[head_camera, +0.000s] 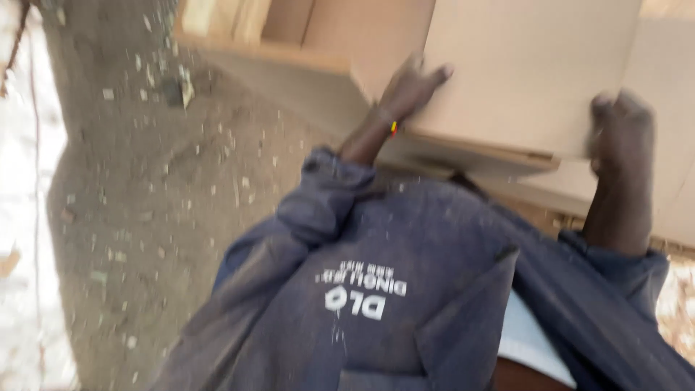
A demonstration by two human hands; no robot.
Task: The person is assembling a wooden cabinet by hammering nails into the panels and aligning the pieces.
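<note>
A large, flat, light brown board (528, 72) fills the upper right of the view and is blurred by motion. My left hand (409, 87) grips its lower left corner, thumb splayed over the face, with a thin coloured band at the wrist. My right hand (619, 130) is curled around the board's lower right edge. Both arms are in the dusty dark blue sleeves of my jacket (376, 289), which takes up the lower middle of the view.
More flat brown boards (536, 177) lie stacked under the held one, and others stand at the top left (246, 29). The grey dirt ground (159, 195) is strewn with wood chips. A bright white strip (25, 217) runs along the left edge.
</note>
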